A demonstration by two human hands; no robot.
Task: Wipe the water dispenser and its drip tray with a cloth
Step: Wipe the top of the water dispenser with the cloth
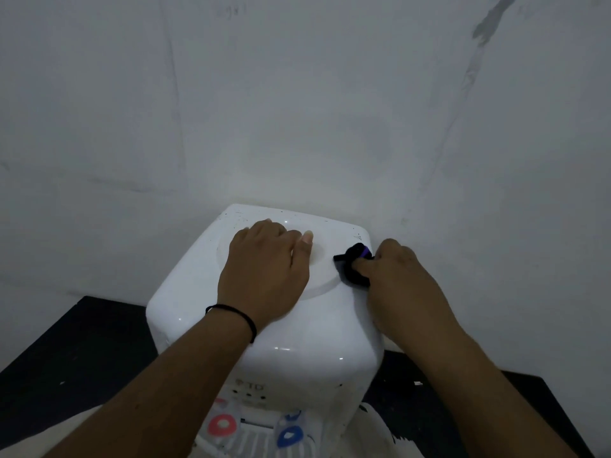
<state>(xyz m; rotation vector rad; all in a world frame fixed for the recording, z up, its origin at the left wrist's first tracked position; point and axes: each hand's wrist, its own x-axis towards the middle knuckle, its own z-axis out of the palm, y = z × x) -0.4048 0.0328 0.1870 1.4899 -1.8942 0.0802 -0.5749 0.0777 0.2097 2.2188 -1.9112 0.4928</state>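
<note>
- Head view: a white water dispenser (pixel 264 325) is seen from above, standing on a black surface (pixel 76 352) against a pale wall (pixel 297 110).
- The left hand (pixel 264 269) is laid palm-down on the dispenser's top, over the round raised lid (pixel 322 272), with the thumb stretched out along the lid; the fingertips are bent over toward the far side, and nothing is held in it.
- A thin black band (pixel 243 317) is worn round the left wrist.
- The right hand (pixel 401 276) is placed at the top right edge of the dispenser, and a small dark cloth (pixel 352 264) is clamped between its thumb and curled fingers.
- The cloth is bunched, black with a purple patch at its far end, and is pressed on the dispenser's top just beside the right rim of the round lid.
- Dark specks are seen scattered along the far edge and far right corner of the dispenser's top.
- At the bottom of the frame the dispenser's front is shown, with a red tap (pixel 222 424) to the left and a blue tap (pixel 290 436) to the right.
- The drip tray (pixel 246 446), ribbed and white, is seen below and between the taps, partly cut off by the lower edge of the frame.
- A grey streak (pixel 489 24) is marked on the wall at the upper right.
</note>
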